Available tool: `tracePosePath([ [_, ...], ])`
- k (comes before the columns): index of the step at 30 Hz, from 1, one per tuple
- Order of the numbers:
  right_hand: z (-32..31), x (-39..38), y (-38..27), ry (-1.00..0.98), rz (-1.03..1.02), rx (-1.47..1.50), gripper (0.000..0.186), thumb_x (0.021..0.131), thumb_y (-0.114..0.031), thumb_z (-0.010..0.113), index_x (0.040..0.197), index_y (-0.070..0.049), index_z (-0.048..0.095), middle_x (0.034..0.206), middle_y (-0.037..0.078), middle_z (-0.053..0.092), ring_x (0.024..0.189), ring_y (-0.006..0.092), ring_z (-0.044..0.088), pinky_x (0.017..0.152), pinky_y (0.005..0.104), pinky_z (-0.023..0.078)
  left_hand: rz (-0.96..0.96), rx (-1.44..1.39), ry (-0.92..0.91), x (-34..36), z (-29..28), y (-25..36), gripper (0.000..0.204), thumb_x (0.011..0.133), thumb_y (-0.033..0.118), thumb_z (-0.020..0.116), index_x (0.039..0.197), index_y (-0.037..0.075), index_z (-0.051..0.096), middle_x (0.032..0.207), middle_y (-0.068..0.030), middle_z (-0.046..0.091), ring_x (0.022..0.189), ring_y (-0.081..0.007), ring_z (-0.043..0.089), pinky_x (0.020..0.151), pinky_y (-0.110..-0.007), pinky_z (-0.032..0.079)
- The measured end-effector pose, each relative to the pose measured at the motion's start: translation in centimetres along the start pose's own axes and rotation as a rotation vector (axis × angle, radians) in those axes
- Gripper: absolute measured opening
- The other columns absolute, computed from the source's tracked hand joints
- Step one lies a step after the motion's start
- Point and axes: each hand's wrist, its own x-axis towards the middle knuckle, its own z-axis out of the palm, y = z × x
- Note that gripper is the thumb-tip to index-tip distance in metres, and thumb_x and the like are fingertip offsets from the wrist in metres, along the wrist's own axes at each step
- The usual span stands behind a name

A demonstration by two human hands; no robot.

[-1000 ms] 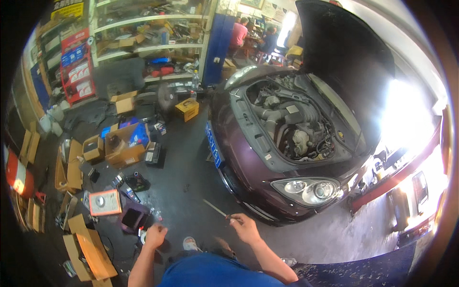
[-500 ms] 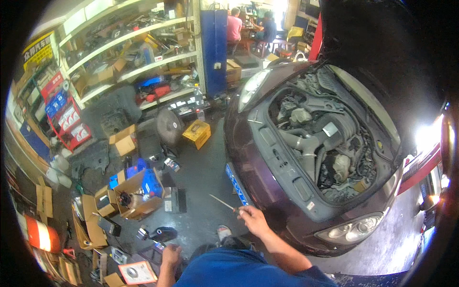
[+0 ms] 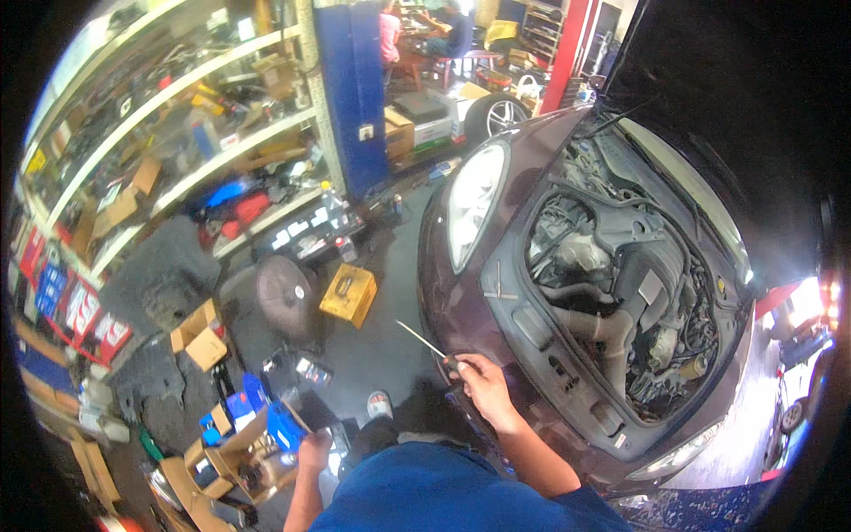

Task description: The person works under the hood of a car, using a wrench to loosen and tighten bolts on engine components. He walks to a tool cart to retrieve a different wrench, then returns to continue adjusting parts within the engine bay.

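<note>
Holding a slim screwdriver (image 3: 424, 341) by its handle, our right hand (image 3: 483, 390) appears in front of the nose of a dark purple car (image 3: 532, 426), fingers closed, the bare shaft pointing up and left over the floor. Our hands are well apart: the left hand (image 3: 313, 450) hangs low, fingers curled, near a cardboard box (image 3: 275, 479) of blue containers (image 3: 285, 427), and we cannot tell whether it grips anything. To the right, the engine bay (image 3: 651, 293) lies exposed beneath a raised hood (image 3: 718, 151). We judge the step in hand to be simply holding the tool ready beside the car; any move from here calls for a firm grip and a tip kept clear of the paintwork.
</note>
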Motion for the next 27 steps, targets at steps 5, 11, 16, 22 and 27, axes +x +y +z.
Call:
tracePosePath([
  [5,2.6,8.4,-6.1,0.233,-0.123,0.16,0.03,0.107,-0.012,0.06,0.131,0.004,0.066,0.124,0.011,0.076,0.092,0.0125,0.069,0.064,0.0239,0.047,0.273,0.21,-0.086,20.0,-9.5,16.0,0.038,0.093,0.034,0.075,0.114,0.003,0.076,0.109,-0.0246,0.078,0.106,-0.0423,0.075,0.094,-0.047,0.058],
  [11,3.1,20.3,-10.1,0.357,-0.135,0.318,0.029,0.106,-0.014,0.062,0.129,0.002,0.068,0.121,0.01,0.077,0.087,0.011,0.068,0.065,0.0237,0.049,0.392,0.152,-0.125,37.1,-11.9,32.2,0.038,0.095,0.031,0.074,0.118,0.0,0.074,0.112,-0.0245,0.078,0.108,-0.0413,0.075,0.097,-0.048,0.058],
  [16,1.8,32.7,-12.5,0.401,-0.124,0.388,0.026,0.104,-0.012,0.063,0.125,0.001,0.07,0.109,0.007,0.079,0.074,0.0059,0.058,0.062,0.022,0.045,0.42,0.258,-0.201,47.1,-7.2,37.9,0.044,0.096,0.035,0.075,0.124,0.001,0.072,0.118,-0.0255,0.076,0.112,-0.0423,0.073,0.098,-0.049,0.057],
  [22,-1.3,45.9,-18.8,0.467,-0.255,0.335,0.032,0.1,-0.011,0.069,0.129,0.003,0.07,0.113,0.009,0.078,0.103,0.0153,0.072,0.096,0.0311,0.056,0.392,0.434,-0.42,55.9,-8.8,43.7,0.047,0.093,0.04,0.076,0.123,0.003,0.075,0.121,-0.022,0.077,0.116,-0.0376,0.073,0.104,-0.047,0.056],
  [27,-4.8,49.9,-22.0,0.639,-0.295,0.288,0.036,0.097,-0.006,0.074,0.132,0.0,0.07,0.123,0.009,0.074,0.113,0.0158,0.07,0.103,0.0321,0.055,0.492,0.462,-0.408,66.7,-7.7,55.1,0.036,0.092,0.029,0.078,0.115,0.001,0.077,0.11,-0.0201,0.08,0.104,-0.0318,0.077,0.094,-0.043,0.059],
])
